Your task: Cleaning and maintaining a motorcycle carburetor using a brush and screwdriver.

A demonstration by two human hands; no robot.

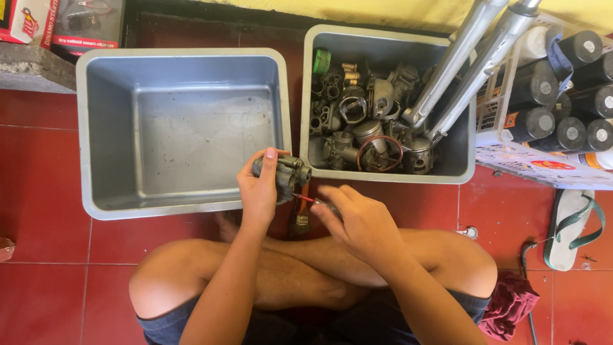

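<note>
Left grip [258, 188] around carburetor [285, 174]

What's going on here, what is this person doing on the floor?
A person sits cross-legged on a red tiled floor. The left hand holds a small grey metal engine part, and the right hand points a thin red-handled tool at it. In front are two grey plastic tubs: the left tub holds no parts, and the right tub is full of metal parts with two silver tubes leaning in.

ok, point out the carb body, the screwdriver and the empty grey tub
carburetor body [285, 176], head view, its grey casting right of the left hand.
screwdriver [306, 200], head view, red shaft.
empty grey tub [191, 137], head view, bare floor.
</note>
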